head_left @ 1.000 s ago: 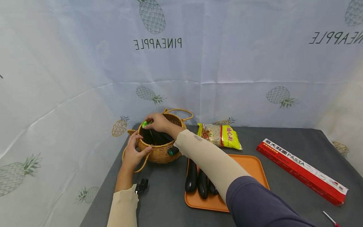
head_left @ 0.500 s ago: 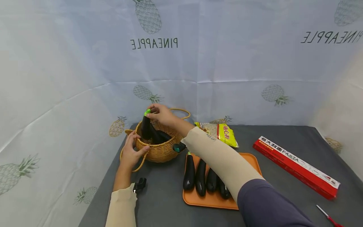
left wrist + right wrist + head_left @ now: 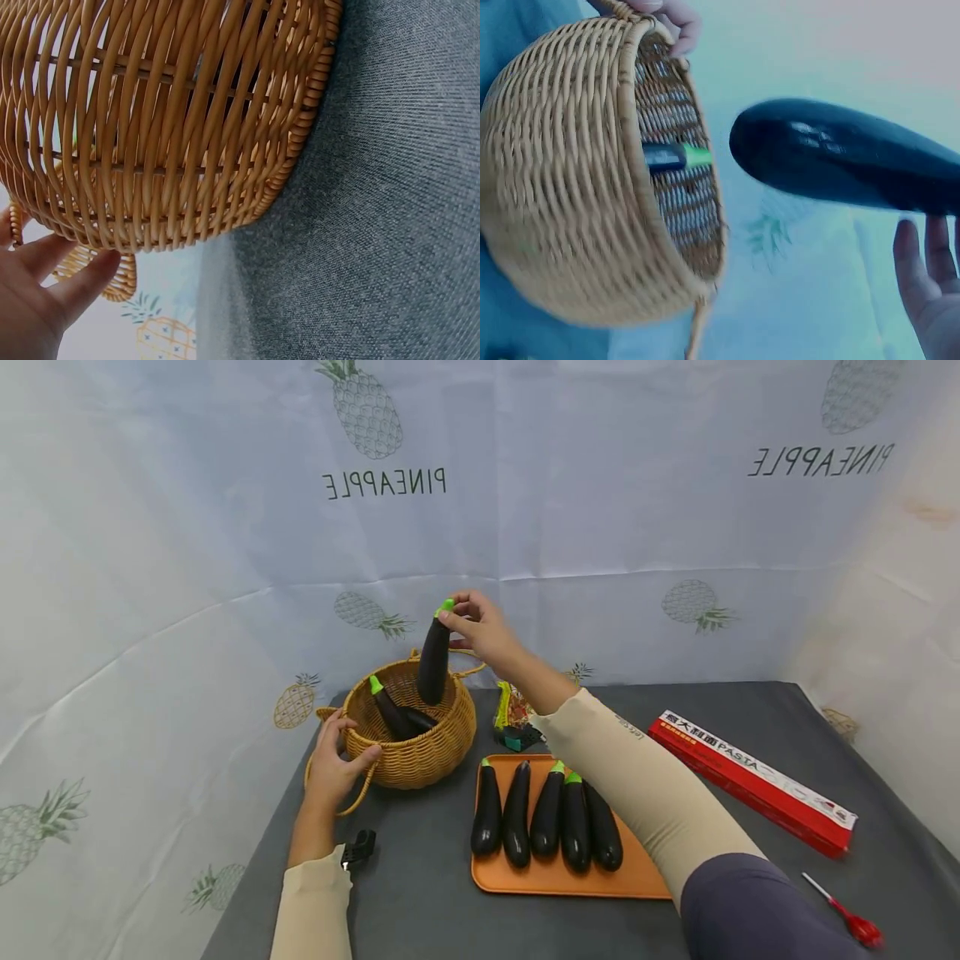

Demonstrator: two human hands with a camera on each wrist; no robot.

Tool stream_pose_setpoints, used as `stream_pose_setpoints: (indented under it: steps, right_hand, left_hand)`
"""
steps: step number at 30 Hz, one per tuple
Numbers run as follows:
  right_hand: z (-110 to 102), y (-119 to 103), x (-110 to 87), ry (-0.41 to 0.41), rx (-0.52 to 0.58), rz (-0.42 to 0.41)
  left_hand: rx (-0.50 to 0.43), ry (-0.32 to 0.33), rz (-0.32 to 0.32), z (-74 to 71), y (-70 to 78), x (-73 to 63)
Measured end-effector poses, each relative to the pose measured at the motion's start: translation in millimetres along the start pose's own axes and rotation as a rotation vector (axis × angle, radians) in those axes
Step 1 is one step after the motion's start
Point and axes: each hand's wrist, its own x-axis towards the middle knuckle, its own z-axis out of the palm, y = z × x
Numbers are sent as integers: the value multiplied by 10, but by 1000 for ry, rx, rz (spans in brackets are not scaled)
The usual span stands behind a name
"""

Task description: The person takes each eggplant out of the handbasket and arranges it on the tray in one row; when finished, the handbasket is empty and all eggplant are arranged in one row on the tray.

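My right hand (image 3: 483, 635) pinches an eggplant (image 3: 433, 664) at its green stem end. It hangs almost upright above the wicker basket (image 3: 420, 767), its lower end over the opening. In the right wrist view the eggplant (image 3: 840, 154) is apart from the basket (image 3: 562, 180). My left hand (image 3: 330, 772) grips the basket's left side, fingers at the rim and thumb on the outer wall. Inside the basket lie an eggplant (image 3: 390, 710) with a green stem and another dark eggplant (image 3: 420, 719), partly hidden.
Several eggplants (image 3: 546, 818) lie side by side on an orange tray (image 3: 637, 878). A yellow food packet (image 3: 517, 706) behind it is partly covered by my right arm. To the right are a red pasta box (image 3: 757, 781) and a red-and-white utensil (image 3: 847, 914).
My right hand has lifted the eggplant out of the basket, up and to the right. My left hand has stayed on the basket. More eggplants on the tray have come into sight.
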Motion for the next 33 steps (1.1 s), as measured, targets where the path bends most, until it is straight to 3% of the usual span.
stream_pose_setpoints:
  steps: [7, 13, 23, 33]
  right_hand:
    - [-495, -91, -374, 66, -62, -32]
    - [-800, -60, -685, 131, -203, -37]
    - [-1170, -19, -1249, 163, -386, 90]
    - [-1554, 279, -1688, 205, -446, 158]
  left_hand:
    - [-1, 2, 13, -17, -5, 11]
    - [3, -6, 25, -40, -29, 57]
    - [-7, -15, 19, -12, -19, 55]
    - [-6, -8, 11, 10, -25, 35]
